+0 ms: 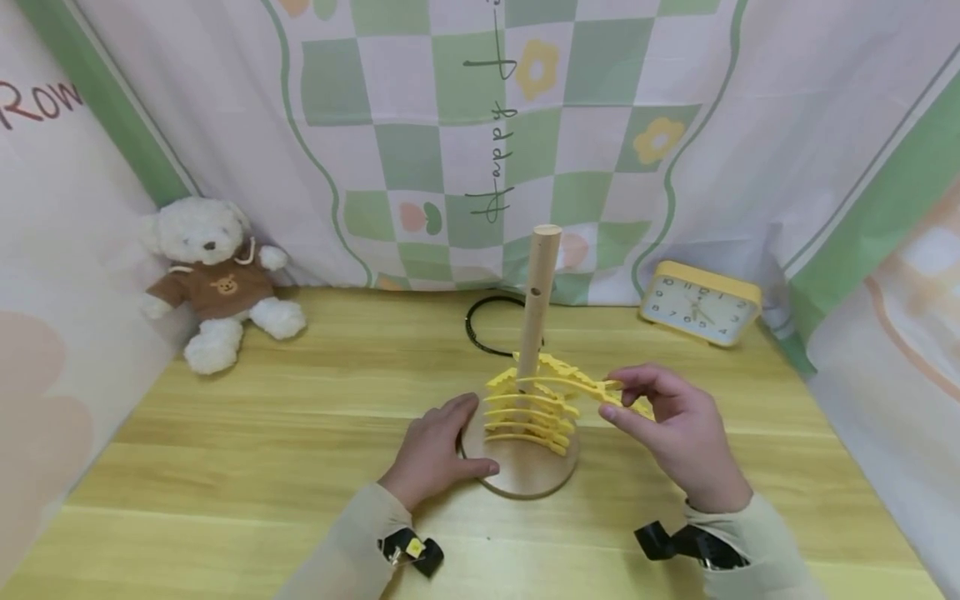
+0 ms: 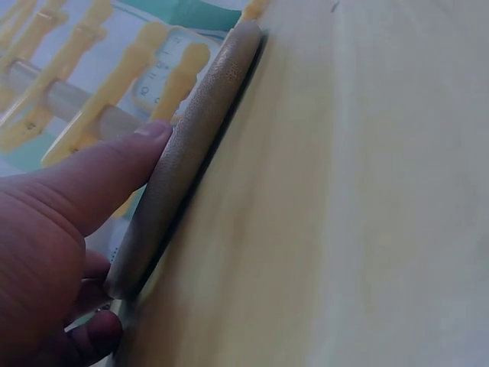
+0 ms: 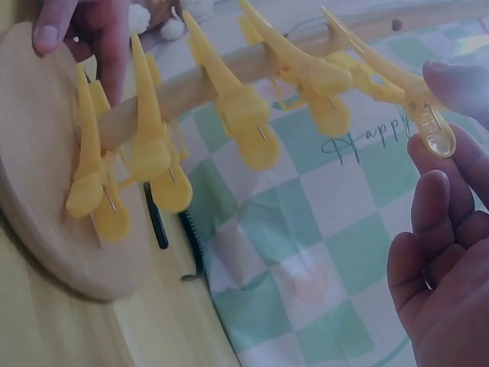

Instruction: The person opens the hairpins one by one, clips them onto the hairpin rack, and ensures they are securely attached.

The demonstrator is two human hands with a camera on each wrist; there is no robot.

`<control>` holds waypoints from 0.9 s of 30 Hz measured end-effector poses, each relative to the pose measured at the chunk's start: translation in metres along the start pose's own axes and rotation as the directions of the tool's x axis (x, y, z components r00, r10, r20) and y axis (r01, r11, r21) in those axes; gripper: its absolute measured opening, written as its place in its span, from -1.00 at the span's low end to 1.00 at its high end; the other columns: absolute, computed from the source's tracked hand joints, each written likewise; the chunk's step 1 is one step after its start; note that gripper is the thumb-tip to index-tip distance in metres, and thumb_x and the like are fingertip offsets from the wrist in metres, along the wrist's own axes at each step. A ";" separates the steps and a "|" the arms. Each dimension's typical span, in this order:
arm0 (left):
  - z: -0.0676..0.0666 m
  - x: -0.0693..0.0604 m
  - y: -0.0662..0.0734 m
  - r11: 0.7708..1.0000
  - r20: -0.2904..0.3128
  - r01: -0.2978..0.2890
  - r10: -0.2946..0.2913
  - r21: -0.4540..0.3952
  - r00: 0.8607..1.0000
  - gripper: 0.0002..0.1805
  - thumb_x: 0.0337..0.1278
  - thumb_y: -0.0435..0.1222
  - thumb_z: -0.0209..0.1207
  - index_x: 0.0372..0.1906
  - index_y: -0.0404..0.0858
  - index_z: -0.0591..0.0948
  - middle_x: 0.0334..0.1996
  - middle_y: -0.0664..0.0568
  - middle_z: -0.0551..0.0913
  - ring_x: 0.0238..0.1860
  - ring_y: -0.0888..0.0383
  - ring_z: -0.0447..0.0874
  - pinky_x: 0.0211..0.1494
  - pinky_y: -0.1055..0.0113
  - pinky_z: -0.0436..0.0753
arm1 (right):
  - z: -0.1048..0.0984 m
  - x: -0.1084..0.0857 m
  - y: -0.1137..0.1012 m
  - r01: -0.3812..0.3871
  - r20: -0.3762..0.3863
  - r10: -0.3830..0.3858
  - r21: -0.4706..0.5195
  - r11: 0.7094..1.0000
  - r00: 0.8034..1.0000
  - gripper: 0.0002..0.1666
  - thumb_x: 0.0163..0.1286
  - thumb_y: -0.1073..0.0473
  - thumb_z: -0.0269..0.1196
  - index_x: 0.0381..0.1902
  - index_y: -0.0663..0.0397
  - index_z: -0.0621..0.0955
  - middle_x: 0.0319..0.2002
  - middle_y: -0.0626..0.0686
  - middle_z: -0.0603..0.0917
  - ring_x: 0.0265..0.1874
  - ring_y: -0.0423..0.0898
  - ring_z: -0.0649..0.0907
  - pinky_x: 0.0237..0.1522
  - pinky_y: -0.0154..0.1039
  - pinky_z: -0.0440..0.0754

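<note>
A wooden stand has a round base [image 1: 521, 482] and an upright pole [image 1: 543, 292]. Several yellow alligator hair clips [image 3: 238, 99] are clamped round the pole, one above another. My left hand [image 1: 435, 454] holds the base at its left edge; the left wrist view shows its thumb [image 2: 114, 172] on top and fingers at the rim. Between thumb and fingers, my right hand [image 1: 682, 425] pinches the handle end of the uppermost hair clip [image 3: 428, 115]. That clip's long jaws reach to the pole; whether they grip it I cannot tell.
Behind the pole lies a black ring-shaped band [image 1: 472, 329]. At the back right stands a yellow clock [image 1: 697, 304], and a white plush bear [image 1: 225, 279] sits at the back left. A checked curtain [image 1: 420, 158] hangs behind the wooden table [image 1: 187, 467].
</note>
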State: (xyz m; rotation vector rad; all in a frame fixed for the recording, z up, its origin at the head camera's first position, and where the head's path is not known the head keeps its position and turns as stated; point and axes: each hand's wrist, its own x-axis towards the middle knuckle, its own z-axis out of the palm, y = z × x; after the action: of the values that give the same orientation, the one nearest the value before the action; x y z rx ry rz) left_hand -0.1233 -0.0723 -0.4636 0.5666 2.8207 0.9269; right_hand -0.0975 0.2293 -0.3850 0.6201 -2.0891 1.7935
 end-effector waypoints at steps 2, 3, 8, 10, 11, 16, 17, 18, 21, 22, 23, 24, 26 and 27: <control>0.000 0.001 0.001 1.000 0.013 0.003 -0.003 0.013 1.000 0.14 -0.10 0.25 0.42 0.55 -0.16 0.24 0.53 -0.02 0.25 0.43 -0.21 0.30 0.42 -0.30 0.24 | 0.004 0.001 0.000 -0.004 -0.003 0.004 -0.011 1.000 1.000 -0.62 0.11 0.65 0.35 -0.07 0.47 0.61 -0.11 0.03 0.70 -0.24 -0.10 0.56 -0.13 -0.45 0.59; 0.000 0.001 0.001 1.000 0.017 0.003 -0.003 0.016 1.000 0.13 -0.10 0.24 0.42 0.55 -0.16 0.24 0.53 -0.02 0.25 0.43 -0.21 0.30 0.42 -0.29 0.25 | 0.006 0.002 0.000 -0.006 -0.008 0.006 -0.012 1.000 1.000 -0.62 0.11 0.65 0.35 -0.07 0.47 0.62 -0.11 0.03 0.70 -0.24 -0.10 0.56 -0.13 -0.44 0.59; -0.001 0.002 0.004 0.999 0.034 0.007 -0.008 0.032 0.999 0.12 -0.08 0.25 0.41 0.55 -0.16 0.24 0.53 -0.02 0.24 0.41 -0.22 0.32 0.40 -0.30 0.27 | 0.014 0.004 -0.001 -0.005 -0.035 0.005 -0.002 1.000 0.999 -0.59 0.07 0.69 0.35 -0.08 0.45 0.64 -0.13 0.07 0.71 -0.26 -0.12 0.57 -0.14 -0.41 0.58; -0.002 0.003 0.005 0.999 0.037 0.009 -0.011 0.047 0.999 0.13 -0.08 0.26 0.41 0.55 -0.16 0.24 0.53 -0.02 0.24 0.41 -0.21 0.33 0.39 -0.31 0.29 | 0.017 0.006 -0.001 -0.002 -0.033 0.002 -0.001 1.000 0.999 -0.59 0.06 0.69 0.35 -0.09 0.44 0.65 -0.15 0.06 0.72 -0.26 -0.12 0.58 -0.14 -0.41 0.58; -0.002 0.003 0.005 0.998 0.038 0.009 -0.011 0.054 0.999 0.13 -0.08 0.26 0.41 0.55 -0.16 0.24 0.53 -0.01 0.25 0.40 -0.21 0.34 0.38 -0.30 0.30 | 0.018 0.007 -0.001 0.001 -0.030 0.000 0.001 1.000 1.000 -0.59 0.06 0.69 0.35 -0.09 0.44 0.65 -0.16 0.06 0.72 -0.27 -0.11 0.57 -0.14 -0.41 0.58; -0.001 0.005 0.006 0.997 0.044 0.010 -0.013 0.076 0.999 0.13 -0.09 0.26 0.40 0.55 -0.15 0.24 0.53 -0.01 0.24 0.38 -0.21 0.36 0.36 -0.29 0.33 | 0.026 0.012 -0.001 0.002 -0.013 -0.002 -0.007 1.000 1.000 -0.62 0.08 0.66 0.36 -0.10 0.42 0.66 -0.18 0.05 0.72 -0.27 -0.11 0.56 -0.17 -0.41 0.57; -0.001 0.005 0.006 0.997 0.044 0.008 -0.012 0.075 0.999 0.13 -0.08 0.25 0.41 0.55 -0.16 0.24 0.53 -0.02 0.25 0.38 -0.21 0.37 0.36 -0.29 0.34 | 0.027 0.012 0.000 0.000 -0.011 0.000 -0.015 1.000 1.000 -0.62 0.08 0.65 0.37 -0.10 0.41 0.66 -0.18 0.04 0.72 -0.27 -0.11 0.57 -0.17 -0.41 0.57; -0.001 0.005 0.006 0.997 0.043 0.006 -0.009 0.072 0.999 0.12 -0.08 0.25 0.41 0.55 -0.17 0.24 0.53 -0.02 0.25 0.37 -0.21 0.37 0.35 -0.29 0.34 | 0.028 0.013 0.000 -0.004 -0.011 0.003 -0.023 1.000 1.000 -0.62 0.09 0.65 0.37 -0.10 0.40 0.66 -0.19 0.04 0.72 -0.27 -0.11 0.57 -0.17 -0.41 0.57; -0.002 0.004 0.007 0.998 0.043 0.004 -0.007 0.067 0.999 0.12 -0.08 0.24 0.41 0.55 -0.17 0.24 0.53 -0.03 0.25 0.37 -0.20 0.37 0.35 -0.29 0.34 | 0.030 0.014 0.000 -0.020 -0.006 0.019 -0.051 0.999 1.000 -0.62 0.11 0.62 0.38 -0.08 0.36 0.67 -0.19 0.03 0.72 -0.26 -0.09 0.58 -0.17 -0.42 0.58; -0.002 0.004 0.006 0.998 0.042 0.003 -0.006 0.064 0.999 0.12 -0.08 0.24 0.41 0.55 -0.18 0.24 0.52 -0.03 0.25 0.37 -0.21 0.37 0.35 -0.29 0.34 | 0.030 0.014 0.001 -0.025 -0.005 0.025 -0.062 0.998 1.000 -0.62 0.12 0.61 0.38 -0.07 0.35 0.67 -0.18 0.03 0.71 -0.26 -0.10 0.58 -0.16 -0.42 0.58; -0.002 0.004 0.006 0.998 0.041 0.004 -0.006 0.065 0.999 0.12 -0.08 0.25 0.41 0.55 -0.17 0.24 0.53 -0.03 0.25 0.37 -0.20 0.37 0.35 -0.28 0.34 | 0.029 0.014 0.001 -0.032 -0.004 0.032 -0.071 0.997 0.999 -0.62 0.12 0.60 0.38 -0.07 0.34 0.67 -0.17 0.03 0.71 -0.25 -0.10 0.58 -0.15 -0.42 0.59; -0.003 0.003 0.006 0.998 0.040 0.005 -0.008 0.065 0.999 0.13 -0.08 0.25 0.41 0.55 -0.17 0.24 0.53 -0.02 0.25 0.37 -0.20 0.37 0.36 -0.28 0.34 | 0.029 0.014 0.001 -0.038 -0.003 0.038 -0.078 0.996 0.999 -0.62 0.13 0.59 0.38 -0.06 0.34 0.67 -0.17 0.03 0.71 -0.24 -0.09 0.59 -0.14 -0.42 0.59; -0.003 0.003 0.005 0.998 0.036 0.006 -0.009 0.068 0.999 0.13 -0.08 0.26 0.40 0.55 -0.16 0.23 0.53 -0.01 0.24 0.38 -0.20 0.36 0.36 -0.27 0.34 | 0.029 0.014 0.000 -0.047 -0.001 0.047 -0.092 0.995 0.999 -0.61 0.14 0.58 0.39 -0.04 0.33 0.67 -0.16 0.02 0.71 -0.23 -0.10 0.59 -0.12 -0.43 0.59; -0.003 0.003 0.004 0.998 0.033 0.005 -0.007 0.070 0.999 0.13 -0.08 0.26 0.40 0.55 -0.16 0.23 0.53 -0.01 0.24 0.38 -0.20 0.37 0.36 -0.27 0.34 | 0.028 0.015 0.000 -0.049 0.000 0.049 -0.096 0.994 0.999 -0.61 0.15 0.57 0.39 -0.04 0.33 0.67 -0.15 0.02 0.71 -0.22 -0.10 0.59 -0.12 -0.43 0.60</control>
State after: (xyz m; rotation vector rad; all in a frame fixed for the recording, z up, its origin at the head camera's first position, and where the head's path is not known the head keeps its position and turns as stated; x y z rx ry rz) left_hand -0.1250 -0.0697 -0.4589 0.5756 2.8329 0.8129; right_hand -0.1089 0.1996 -0.3824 0.5496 -2.1952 1.7068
